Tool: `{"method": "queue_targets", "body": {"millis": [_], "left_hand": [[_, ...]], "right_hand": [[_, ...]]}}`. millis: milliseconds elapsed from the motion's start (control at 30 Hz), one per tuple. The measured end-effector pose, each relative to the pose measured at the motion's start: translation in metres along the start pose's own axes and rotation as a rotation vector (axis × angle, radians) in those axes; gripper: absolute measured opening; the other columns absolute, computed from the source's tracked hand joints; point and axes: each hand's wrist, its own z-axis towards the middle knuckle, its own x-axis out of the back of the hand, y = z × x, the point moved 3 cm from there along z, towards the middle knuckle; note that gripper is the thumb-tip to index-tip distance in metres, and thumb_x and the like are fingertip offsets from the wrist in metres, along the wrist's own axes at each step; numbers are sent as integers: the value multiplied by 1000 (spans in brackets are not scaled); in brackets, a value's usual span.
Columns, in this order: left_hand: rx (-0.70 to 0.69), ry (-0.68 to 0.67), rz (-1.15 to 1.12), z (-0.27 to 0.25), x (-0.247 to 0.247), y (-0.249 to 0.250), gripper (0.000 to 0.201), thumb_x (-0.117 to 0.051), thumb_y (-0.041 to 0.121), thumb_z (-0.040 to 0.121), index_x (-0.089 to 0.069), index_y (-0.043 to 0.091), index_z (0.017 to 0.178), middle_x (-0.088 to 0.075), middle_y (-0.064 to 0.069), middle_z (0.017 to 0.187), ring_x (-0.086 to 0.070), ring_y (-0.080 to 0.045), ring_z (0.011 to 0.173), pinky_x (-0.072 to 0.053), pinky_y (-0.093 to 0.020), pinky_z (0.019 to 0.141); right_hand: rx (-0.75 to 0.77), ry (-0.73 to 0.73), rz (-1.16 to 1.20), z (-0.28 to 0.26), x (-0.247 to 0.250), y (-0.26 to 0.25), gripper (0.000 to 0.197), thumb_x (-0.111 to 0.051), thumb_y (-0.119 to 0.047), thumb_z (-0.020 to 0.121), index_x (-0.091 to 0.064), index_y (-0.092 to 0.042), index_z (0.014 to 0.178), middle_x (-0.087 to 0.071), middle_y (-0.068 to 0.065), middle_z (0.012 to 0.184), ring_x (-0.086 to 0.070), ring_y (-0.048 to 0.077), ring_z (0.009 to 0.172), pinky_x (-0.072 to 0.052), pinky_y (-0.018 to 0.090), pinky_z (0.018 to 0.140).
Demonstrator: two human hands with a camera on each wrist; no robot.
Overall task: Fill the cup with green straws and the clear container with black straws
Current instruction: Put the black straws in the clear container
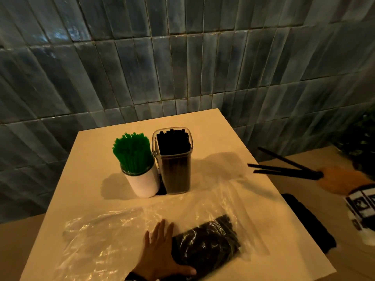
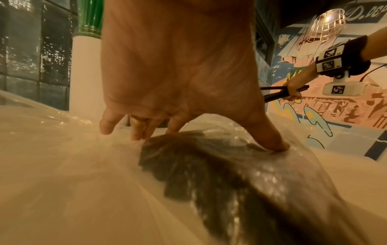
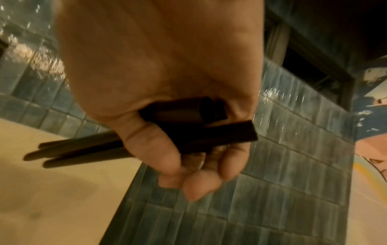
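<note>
In the head view, the tall clear plastic container [image 1: 176,161], already crowded with black straws, is seen mid-counter just right of the white cup of green straws [image 1: 140,165], so the few black straws [image 1: 284,168] pinched in the right hand's [image 1: 341,179] grip off the counter's right edge are best squared up and lowered vertically into a gap. In the left wrist view, the left hand [image 2: 178,74] is pressed flat, fingers spread, on the crinkled clear plastic bag of black straws [image 2: 220,174], which should be kept pinned. In the right wrist view, the straw ends are seen splayed and should be gathered.

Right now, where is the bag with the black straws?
In the head view, the bag of black straws lies at the table's near edge, right of centre, under the left hand.
</note>
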Motion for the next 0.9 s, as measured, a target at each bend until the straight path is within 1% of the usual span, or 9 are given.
{"method": "queue_targets", "body": {"millis": [100,233,300,400,467,567,667,767,900], "left_hand": [[-133,356,-76,-11,23,22,138,-39,100,45,29,29,142,37,-5,149,33,-24,137,4,-54,115],[-527,1065,-100,-41,73,66,117,-55,84,62,-4,24,148,-7,-16,154,-4,-35,143,-13,-55,113],[-654,1204,-1,-50,90,86,114,-62,76,64,-6,25,148,-13,-16,152,-9,-35,143,-12,-52,115],[-635,1136,175,-44,99,98,98,-56,73,72,-20,20,146,-29,-10,150,-20,-31,142,-12,-48,116],[-582,1027,193,-38,100,93,77,-49,66,74,-39,20,135,-54,-5,133,-47,-25,128,-30,-44,108],[-566,953,-40,-33,99,76,36,-50,48,73,-49,31,105,-69,9,80,-66,-9,68,-55,-26,59],[-488,871,-232,-27,91,59,29,-54,45,73,-51,32,99,-67,11,67,-60,-3,54,-48,-18,47],[-462,848,-459,-26,88,58,25,-60,48,73,-57,30,90,-66,9,65,-57,-4,54,-45,-19,50],[-448,699,-842,-36,95,79,21,-70,43,75,-66,23,71,-65,2,60,-58,-8,52,-49,-32,54]], "right_hand": [[-11,44,8,-29,34,-28,27,-41,-30,94,-58,-22,113,-62,7,113,-59,24,101,-46,33,85],[149,113,-98,-74,54,-98,27,-43,-32,90,-59,-22,109,-63,1,106,-61,19,98,-48,29,85],[289,165,-134,-100,60,-131,27,-41,-30,88,-57,-23,109,-63,-1,108,-60,18,100,-48,27,87],[486,127,-132,-132,66,-172,29,-40,-27,87,-51,-24,114,-58,1,115,-57,22,106,-42,30,86],[584,108,-103,-142,70,-190,26,-42,-27,86,-50,-23,111,-57,2,112,-55,23,102,-38,32,80],[687,114,41,-144,81,-201,20,-49,-23,83,-49,-24,103,-54,0,94,-55,19,87,-38,29,66],[827,67,318,-140,92,-203,33,-65,-30,77,-51,-34,108,-61,-7,88,-57,8,81,-49,27,71],[868,73,793,-139,105,-209,56,-79,-49,64,-53,-39,112,-65,-17,106,-60,-4,98,-48,13,88],[792,223,1817,-138,110,-230,79,-85,-51,50,-50,-32,117,-67,-4,116,-67,17,102,-52,36,92]]}}
